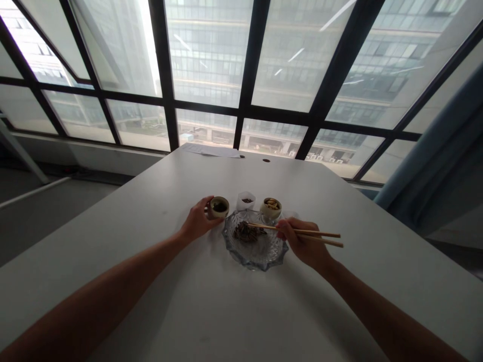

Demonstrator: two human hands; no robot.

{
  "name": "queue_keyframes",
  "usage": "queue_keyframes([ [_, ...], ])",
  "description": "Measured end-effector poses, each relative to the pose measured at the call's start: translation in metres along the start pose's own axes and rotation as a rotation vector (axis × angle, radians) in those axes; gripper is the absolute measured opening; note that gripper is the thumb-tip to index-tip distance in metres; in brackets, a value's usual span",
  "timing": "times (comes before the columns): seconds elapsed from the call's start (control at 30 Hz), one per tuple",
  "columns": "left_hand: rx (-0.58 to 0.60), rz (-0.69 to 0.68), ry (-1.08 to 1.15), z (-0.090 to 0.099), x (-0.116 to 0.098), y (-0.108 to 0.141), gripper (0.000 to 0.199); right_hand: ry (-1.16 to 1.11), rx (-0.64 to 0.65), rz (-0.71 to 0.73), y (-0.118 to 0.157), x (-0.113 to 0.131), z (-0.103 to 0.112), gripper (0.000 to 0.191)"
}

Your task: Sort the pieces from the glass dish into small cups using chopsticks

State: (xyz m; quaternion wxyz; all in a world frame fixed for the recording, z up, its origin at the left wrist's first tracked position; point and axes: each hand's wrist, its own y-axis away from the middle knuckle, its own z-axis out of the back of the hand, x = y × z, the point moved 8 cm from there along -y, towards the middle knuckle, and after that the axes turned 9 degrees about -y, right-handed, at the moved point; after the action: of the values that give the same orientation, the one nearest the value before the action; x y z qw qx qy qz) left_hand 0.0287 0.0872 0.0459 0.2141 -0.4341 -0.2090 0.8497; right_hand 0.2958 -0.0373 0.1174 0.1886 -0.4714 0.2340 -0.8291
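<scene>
My left hand (pixel 199 218) is wrapped round a small round cup (pixel 220 213) with something dark inside, at the left rim of a clear scalloped glass plate (pixel 264 256). A pair of wooden chopsticks (pixel 317 234) is gripped in my right hand (pixel 302 241), over the plate's right side. Their tips reach a heap of dark brown, shrivelled pieces (pixel 247 232) on the left part of the plate; whether they pinch a piece I cannot tell. Behind the plate stand a white cup (pixel 246 202) with a few dark bits and a second round cup (pixel 270 211) holding pale yellowish pieces.
Everything stands on a long white table (pixel 181 306). Sheets of paper (pixel 211 151) lie at its far end, near two dark round holes. Beyond are large windows with dark frames (pixel 279 118). A blue curtain (pixel 433 146) hangs at the right.
</scene>
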Motion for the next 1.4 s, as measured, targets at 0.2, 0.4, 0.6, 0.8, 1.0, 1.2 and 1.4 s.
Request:
queue_keyframes([
  [0.2,0.015,0.024,0.016,-0.001,0.001,0.0,0.072,-0.099,-0.003,-0.048,0.001,-0.005,-0.002,0.048],
  [0.4,0.017,0.036,0.026,-0.001,0.002,0.0,0.071,-0.62,-0.411,-0.452,0.02,-0.053,0.016,0.058],
  [0.6,0.023,0.055,-0.095,0.002,0.001,0.0,0.072,-0.841,-0.569,-0.739,0.056,-0.087,0.008,0.059],
  [0.8,0.034,0.106,-0.155,0.006,0.002,0.0,0.074,-0.872,-0.585,-0.723,0.063,-0.095,0.006,0.058],
  [1.0,0.034,0.089,-0.197,0.007,0.0,0.0,0.073,-0.686,-0.531,-0.441,0.058,-0.076,0.016,0.054],
  [1.2,0.05,0.089,-0.214,0.006,0.0,0.001,0.074,-0.022,-0.026,0.504,0.061,0.039,0.004,0.024],
  [1.4,0.045,0.094,-0.25,0.005,0.004,0.002,0.078,0.224,0.257,0.877,0.081,0.088,-0.017,0.026],
])
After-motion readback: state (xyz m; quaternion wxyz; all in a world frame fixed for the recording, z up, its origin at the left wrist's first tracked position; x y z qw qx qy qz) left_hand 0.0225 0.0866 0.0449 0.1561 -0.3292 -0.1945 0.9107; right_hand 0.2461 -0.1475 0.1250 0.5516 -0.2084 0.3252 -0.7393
